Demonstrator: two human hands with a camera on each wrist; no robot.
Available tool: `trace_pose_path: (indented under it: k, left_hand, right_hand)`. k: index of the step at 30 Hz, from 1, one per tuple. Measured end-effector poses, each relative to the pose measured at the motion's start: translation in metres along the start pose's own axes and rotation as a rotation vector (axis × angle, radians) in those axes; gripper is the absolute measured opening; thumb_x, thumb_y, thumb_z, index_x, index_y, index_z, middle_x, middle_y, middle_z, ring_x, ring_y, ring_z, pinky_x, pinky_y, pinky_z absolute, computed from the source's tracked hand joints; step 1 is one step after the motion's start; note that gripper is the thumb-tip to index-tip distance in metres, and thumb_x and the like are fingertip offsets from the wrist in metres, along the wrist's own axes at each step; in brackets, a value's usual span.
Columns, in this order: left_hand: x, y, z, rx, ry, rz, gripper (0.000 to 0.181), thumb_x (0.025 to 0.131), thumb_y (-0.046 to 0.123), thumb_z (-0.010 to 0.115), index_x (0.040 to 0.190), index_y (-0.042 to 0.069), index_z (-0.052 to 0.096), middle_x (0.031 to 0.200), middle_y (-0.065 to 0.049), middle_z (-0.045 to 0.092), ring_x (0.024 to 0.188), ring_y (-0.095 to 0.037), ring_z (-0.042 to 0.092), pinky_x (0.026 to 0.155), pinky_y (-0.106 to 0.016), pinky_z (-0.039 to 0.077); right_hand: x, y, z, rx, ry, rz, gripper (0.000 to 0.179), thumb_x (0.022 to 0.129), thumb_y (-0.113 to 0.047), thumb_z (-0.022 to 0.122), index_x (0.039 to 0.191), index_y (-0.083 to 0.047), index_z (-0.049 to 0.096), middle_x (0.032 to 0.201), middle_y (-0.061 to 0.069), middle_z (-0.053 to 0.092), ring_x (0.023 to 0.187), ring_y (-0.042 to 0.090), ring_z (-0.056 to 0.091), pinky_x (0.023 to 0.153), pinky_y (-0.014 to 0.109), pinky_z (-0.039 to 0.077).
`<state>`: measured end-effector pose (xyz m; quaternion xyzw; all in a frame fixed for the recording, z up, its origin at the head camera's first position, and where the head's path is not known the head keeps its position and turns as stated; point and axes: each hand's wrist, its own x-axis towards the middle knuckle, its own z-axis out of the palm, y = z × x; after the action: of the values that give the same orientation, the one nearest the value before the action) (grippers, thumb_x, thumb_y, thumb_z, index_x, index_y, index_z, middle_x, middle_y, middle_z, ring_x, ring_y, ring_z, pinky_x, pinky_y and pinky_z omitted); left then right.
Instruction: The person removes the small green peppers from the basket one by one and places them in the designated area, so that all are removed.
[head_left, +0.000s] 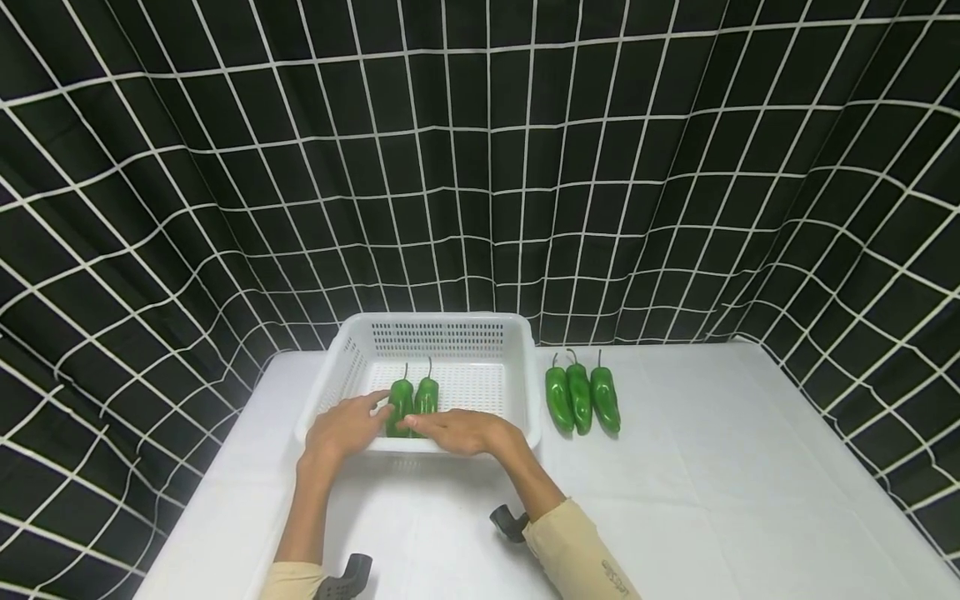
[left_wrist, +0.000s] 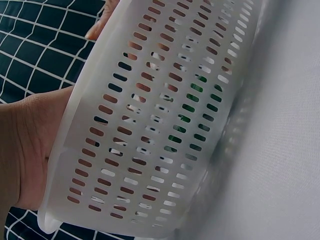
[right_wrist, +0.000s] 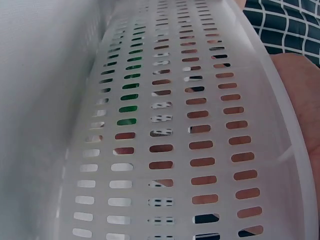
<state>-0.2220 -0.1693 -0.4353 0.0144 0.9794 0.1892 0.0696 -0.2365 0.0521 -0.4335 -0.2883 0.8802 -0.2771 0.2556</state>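
A white slotted basket (head_left: pixel 438 319) stands on the white table, holding two green peppers (head_left: pixel 401 396) side by side, stems pointing away. Both hands reach over its front rim. My left hand (head_left: pixel 356 423) lies with straight fingers against the left pepper's side. My right hand (head_left: pixel 446 429) lies flat, its fingers over the peppers' near ends. In the left wrist view the basket wall (left_wrist: pixel 150 125) fills the frame, with the left hand (left_wrist: pixel 30 150) behind it and green showing through the slots. The right wrist view shows the basket wall (right_wrist: pixel 175 125) and the right hand (right_wrist: pixel 300 100) beyond it.
Three more green peppers (head_left: pixel 579 398) lie in a row on the table (head_left: pixel 712 500) just right of the basket. A black curtain with a white grid (head_left: pixel 480 167) closes in the back and both sides. Black wrist mounts (head_left: pixel 510 523) sit on the forearms.
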Motion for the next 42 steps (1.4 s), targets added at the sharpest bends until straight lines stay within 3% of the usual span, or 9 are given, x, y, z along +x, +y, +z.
trace_pose_path:
  k: [5,9,13,19,24,27,32,37,42]
  left_hand:
    - [0.0,0.0,-0.001,0.008,-0.003,0.011,0.055,0.108,0.046,0.041,0.154,0.019,0.053,0.152,-0.019,0.059,0.139,-0.053,0.054,0.107,-0.075,0.045]
    - [0.001,0.0,-0.001,0.009,0.0,0.013,0.055,0.109,0.046,0.04,0.155,0.018,0.052,0.152,-0.019,0.059,0.139,-0.052,0.054,0.107,-0.075,0.046]
    - [0.002,-0.001,0.0,0.015,0.0,0.014,0.055,0.109,0.047,0.04,0.155,0.019,0.052,0.152,-0.019,0.06,0.138,-0.051,0.055,0.105,-0.074,0.048]
    - [0.003,0.0,0.001,0.015,0.004,0.014,0.055,0.108,0.047,0.041,0.155,0.02,0.052,0.15,-0.019,0.061,0.136,-0.051,0.057,0.102,-0.072,0.05]
    - [0.003,-0.001,0.001,0.006,0.007,0.001,0.056,0.108,0.049,0.04,0.155,0.02,0.052,0.152,-0.018,0.06,0.138,-0.05,0.056,0.104,-0.072,0.049]
    - [0.002,-0.002,0.001,0.011,0.005,-0.007,0.057,0.108,0.049,0.039,0.155,0.02,0.052,0.153,-0.019,0.058,0.14,-0.051,0.054,0.106,-0.074,0.047]
    - [0.002,-0.002,0.001,0.023,0.006,-0.005,0.057,0.108,0.047,0.039,0.155,0.018,0.052,0.153,-0.02,0.058,0.141,-0.052,0.052,0.107,-0.074,0.046]
    - [0.001,0.001,0.001,0.014,0.0,-0.002,0.057,0.108,0.048,0.039,0.155,0.018,0.051,0.155,-0.02,0.056,0.143,-0.052,0.05,0.109,-0.074,0.045]
    - [0.0,0.002,-0.001,0.007,-0.01,-0.011,0.057,0.108,0.048,0.039,0.156,0.018,0.051,0.156,-0.021,0.055,0.142,-0.053,0.05,0.109,-0.074,0.044]
  right_hand:
    - [0.001,-0.001,0.0,-0.025,0.012,-0.004,0.066,0.11,-0.062,0.021,0.155,-0.026,0.053,0.162,0.003,0.051,0.154,0.031,0.045,0.127,0.055,0.036]
    - [0.003,-0.001,-0.001,-0.06,0.075,-0.065,0.059,0.112,-0.054,0.029,0.152,-0.019,0.056,0.154,0.005,0.06,0.146,0.029,0.055,0.123,0.05,0.043]
    - [0.003,0.0,-0.003,-0.066,0.142,-0.105,0.051,0.112,-0.046,0.038,0.138,-0.014,0.067,0.134,0.006,0.073,0.129,0.025,0.068,0.112,0.043,0.053]
    - [0.002,0.002,-0.005,-0.015,0.253,-0.134,0.035,0.109,-0.03,0.052,0.125,-0.007,0.073,0.12,0.009,0.077,0.116,0.025,0.072,0.104,0.043,0.058]
    - [-0.001,0.002,-0.007,0.064,0.44,-0.079,0.022,0.101,-0.006,0.062,0.12,-0.004,0.074,0.113,0.013,0.075,0.105,0.026,0.071,0.095,0.043,0.06]
    - [-0.001,0.002,-0.01,0.107,0.515,-0.063,0.027,0.096,0.006,0.063,0.118,-0.004,0.074,0.104,0.015,0.072,0.092,0.024,0.066,0.082,0.037,0.058]
    - [-0.003,0.004,-0.016,0.204,0.596,0.001,0.033,0.095,0.004,0.064,0.127,-0.006,0.07,0.108,0.021,0.071,0.089,0.025,0.068,0.072,0.031,0.057]
    - [-0.014,0.01,-0.031,0.417,0.632,0.05,0.037,0.1,-0.002,0.062,0.137,-0.006,0.063,0.115,0.027,0.072,0.091,0.04,0.077,0.074,0.037,0.065]
    - [-0.033,0.018,-0.049,0.606,0.607,0.016,0.041,0.103,0.0,0.058,0.143,-0.004,0.057,0.123,0.029,0.067,0.096,0.036,0.076,0.087,0.041,0.066]
